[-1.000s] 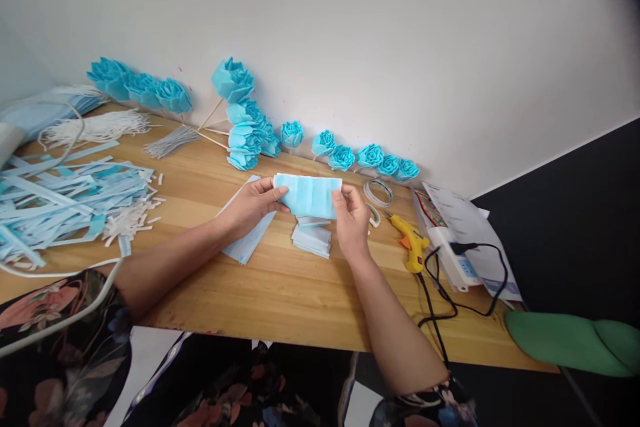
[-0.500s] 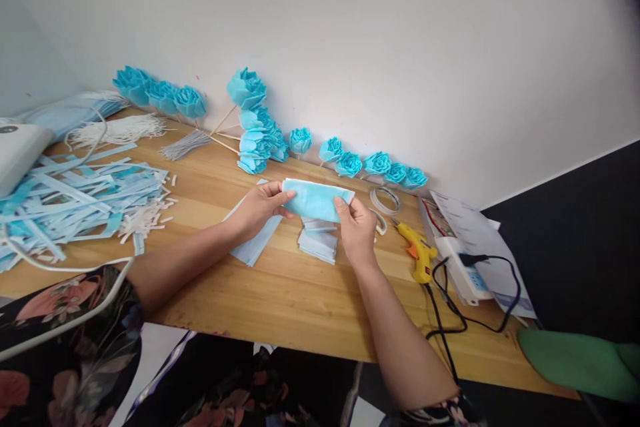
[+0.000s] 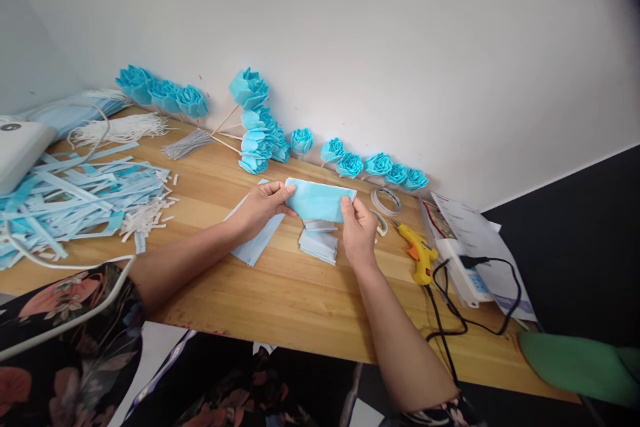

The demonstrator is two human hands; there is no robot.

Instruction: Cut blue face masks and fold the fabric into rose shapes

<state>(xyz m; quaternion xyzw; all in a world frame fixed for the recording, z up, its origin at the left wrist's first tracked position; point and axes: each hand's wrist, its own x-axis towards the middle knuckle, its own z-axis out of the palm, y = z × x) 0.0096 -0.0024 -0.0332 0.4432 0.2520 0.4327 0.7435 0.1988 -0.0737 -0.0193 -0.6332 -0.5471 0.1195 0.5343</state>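
A light-blue rectangle of mask fabric (image 3: 320, 200) with a white edge is held up above the table between both hands. My left hand (image 3: 264, 208) pinches its left end, thumb in front. At its right end, my right hand (image 3: 359, 230) grips the lower corner between thumb and fingers. Under the left hand lies a flat pale-blue piece of mask fabric (image 3: 256, 248) on the wood. Below the held piece sits a small stack of folded pale strips (image 3: 319, 243), partly hidden by it.
Blue fabric flowers (image 3: 349, 164) on sticks line the wall. Left are cut blue strips (image 3: 85, 193), white cords (image 3: 120, 128) and grey wires (image 3: 187, 144). Right are tape rolls (image 3: 385, 201), a yellow glue gun (image 3: 419, 253), a power strip (image 3: 463, 273) with black cable and a green object (image 3: 570, 363).
The held fabric and both hands have shifted very slightly to the right in the picture, as the whole view has. The grip of each hand looks the same.
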